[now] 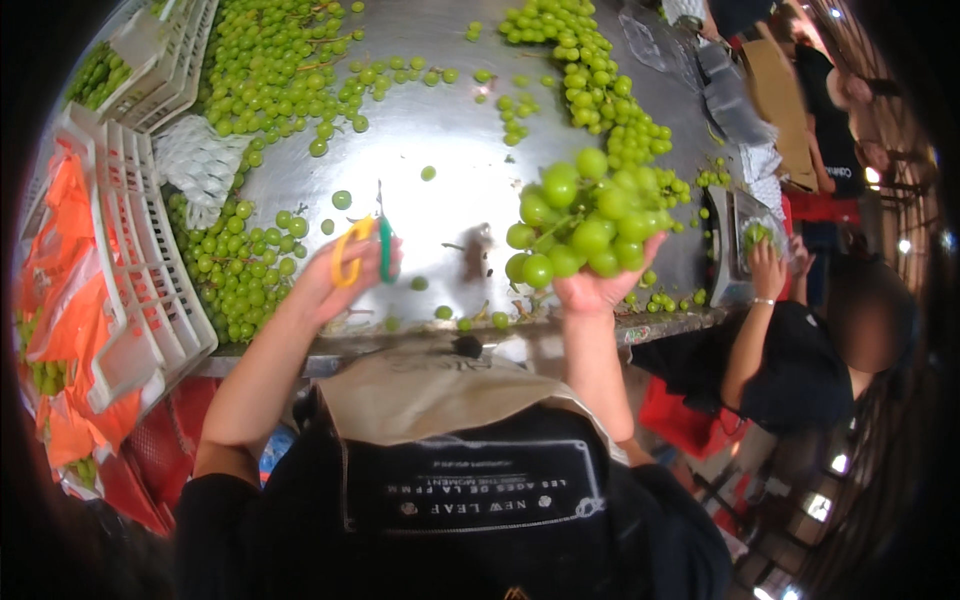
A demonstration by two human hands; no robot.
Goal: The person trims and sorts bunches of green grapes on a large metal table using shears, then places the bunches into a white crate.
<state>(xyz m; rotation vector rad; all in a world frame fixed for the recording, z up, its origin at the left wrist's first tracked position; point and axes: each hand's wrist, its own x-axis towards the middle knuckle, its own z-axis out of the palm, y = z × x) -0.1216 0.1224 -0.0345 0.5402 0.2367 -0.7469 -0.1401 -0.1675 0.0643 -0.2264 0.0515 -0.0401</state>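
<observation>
My left hand [345, 278] is closed around a pair of small scissors [384, 245] with one yellow and one green handle; the dark blades point away from me over the metal table. A bunch of green grapes [590, 225] rests on the upturned palm of my right hand [600, 290], held above the table's near edge, and hides most of the fingers. Several loose grapes [428, 174] lie on the metal between my two hands. Close to my left forearm a heap of grapes [245, 270] spreads along the table.
White plastic crates [150, 240] stand on the left, one with orange bags [70, 270]. White foam netting [203, 165] lies beside them. More bunches [570, 60] cover the far side of the metal table [400, 130]. At right, a co-worker's hand [768, 270] handles grapes over a scale [735, 235].
</observation>
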